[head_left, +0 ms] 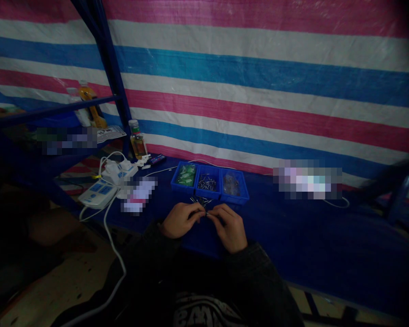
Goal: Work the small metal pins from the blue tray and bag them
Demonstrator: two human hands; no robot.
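My left hand (183, 220) and my right hand (230, 227) meet over the blue table, thumb and fingers pinched together on each. Between the fingertips is a tiny dark piece with a light tip (206, 213); its exact kind is too small to make out. Just beyond the fingers lies a loose heap of thin dark-and-silver pins (200, 200). Behind it stand three joined blue bins: the left bin (183, 186) has small green pieces, the middle bin (207, 192) more such pins, and the right bin (234, 199) a clear plastic bag.
Left of the bins lie a blurred-out phone-like object (139, 195) and a white power strip (98, 193) with plugs and cables. A bottle (138, 141) stands by the blue frame post (114, 68). Another blurred bright object (306, 180) is at right. Striped sheeting (259, 81) hangs behind.
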